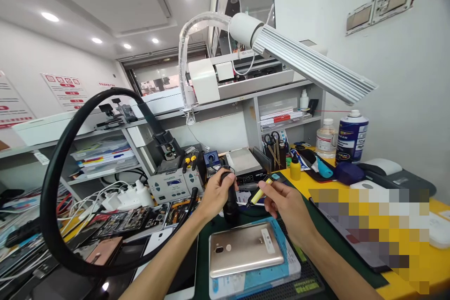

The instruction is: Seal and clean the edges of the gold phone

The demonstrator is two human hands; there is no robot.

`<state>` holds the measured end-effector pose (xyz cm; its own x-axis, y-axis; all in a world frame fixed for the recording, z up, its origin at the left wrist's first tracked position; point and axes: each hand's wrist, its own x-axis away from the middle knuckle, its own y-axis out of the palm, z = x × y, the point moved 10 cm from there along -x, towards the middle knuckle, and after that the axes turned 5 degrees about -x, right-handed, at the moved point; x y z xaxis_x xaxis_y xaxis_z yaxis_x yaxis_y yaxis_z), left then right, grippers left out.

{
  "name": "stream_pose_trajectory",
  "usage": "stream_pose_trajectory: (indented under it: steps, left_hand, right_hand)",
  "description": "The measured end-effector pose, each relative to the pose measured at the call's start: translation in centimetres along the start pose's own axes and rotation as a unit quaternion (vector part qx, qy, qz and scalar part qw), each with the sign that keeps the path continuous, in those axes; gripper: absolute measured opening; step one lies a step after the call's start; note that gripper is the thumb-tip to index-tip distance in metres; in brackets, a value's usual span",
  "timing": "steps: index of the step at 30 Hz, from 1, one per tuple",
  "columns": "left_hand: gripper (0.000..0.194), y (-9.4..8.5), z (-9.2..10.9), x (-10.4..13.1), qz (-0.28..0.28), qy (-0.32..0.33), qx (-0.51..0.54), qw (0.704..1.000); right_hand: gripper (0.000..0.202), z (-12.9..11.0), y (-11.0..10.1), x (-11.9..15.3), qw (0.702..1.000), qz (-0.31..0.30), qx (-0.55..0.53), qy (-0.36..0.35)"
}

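Note:
My left hand (218, 192) is wrapped round a black cylindrical tool (230, 208), held upright with its wider end down; its exact kind is unclear. Between the thumb and fingers of my right hand (286, 200) is a slim yellow-handled tool (259, 194) with a dark tip pointing down and left, close to the black tool. Just below both hands, a gold smartphone (246, 255) lies back side up. It rests on a blue and white flat package (290, 262) over a dark green mat (203, 262).
A thick black hose (52, 187) loops at the left, near a grey soldering station (174, 185). Phones and circuit boards (123, 222) crowd the left side. A yellow bottle (295, 168) and blue spray can (351, 138) stand at the right. A white lamp (312, 63) hangs overhead.

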<state>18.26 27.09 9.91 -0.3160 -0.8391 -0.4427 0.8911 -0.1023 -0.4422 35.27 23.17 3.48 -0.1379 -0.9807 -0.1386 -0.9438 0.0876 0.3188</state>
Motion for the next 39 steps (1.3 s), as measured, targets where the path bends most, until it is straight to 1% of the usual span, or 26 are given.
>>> stream_pose_trajectory:
  steps: [3,6,9,11,13,16,23,26,29,32,36,39]
  left_hand:
    - [0.027,0.5,1.3,0.8,-0.055,0.006,-0.064,0.996]
    - [0.028,1.1,2.7,1.5,-0.099,0.010,-0.111,0.989]
    - [0.030,1.4,3.7,1.7,-0.120,0.015,-0.139,0.983]
    - [0.032,1.5,3.9,1.7,-0.127,0.018,-0.149,0.980]
    - [0.035,1.3,3.8,1.6,-0.129,0.017,-0.156,0.979]
    - [0.040,0.5,3.1,1.4,-0.114,0.010,-0.171,0.979]
    - [0.045,-1.1,2.3,1.7,-0.027,-0.008,-0.214,0.976]
    - [0.046,-1.5,1.8,1.5,-0.013,-0.020,-0.220,0.975]
    - [0.046,-2.1,1.0,1.2,-0.022,-0.033,-0.218,0.975]
    - [0.044,-2.5,0.1,1.2,-0.047,-0.055,-0.204,0.976]
    - [0.040,-2.1,-0.6,1.8,-0.092,-0.070,-0.179,0.977]
    - [0.039,-2.0,-0.8,2.3,-0.106,-0.079,-0.177,0.975]
  right_hand:
    - [0.046,-0.2,0.3,0.1,1.000,-0.010,0.009,-0.001]
    - [0.047,-0.3,0.5,0.0,1.000,-0.017,0.015,-0.005]
    - [0.047,-0.3,0.4,-0.1,1.000,-0.014,0.013,-0.007]
    - [0.047,-0.2,0.2,-0.2,1.000,-0.010,0.009,-0.008]
    - [0.047,0.0,-0.1,-0.3,1.000,-0.006,0.005,-0.010]
    - [0.047,0.2,-0.4,-0.5,1.000,0.001,-0.001,-0.012]
    - [0.045,0.1,-0.6,-0.7,1.000,0.012,-0.012,-0.015]
    - [0.044,0.0,-0.7,-0.7,1.000,0.012,-0.014,-0.015]
    - [0.044,0.1,-0.8,-0.7,1.000,0.015,-0.014,-0.014]
    - [0.044,0.3,-1.0,-0.8,1.000,0.019,-0.017,-0.013]
    - [0.042,0.3,-0.7,-0.7,0.999,0.009,-0.031,-0.006]
    - [0.042,0.4,0.1,-0.4,0.998,-0.017,-0.054,0.018]
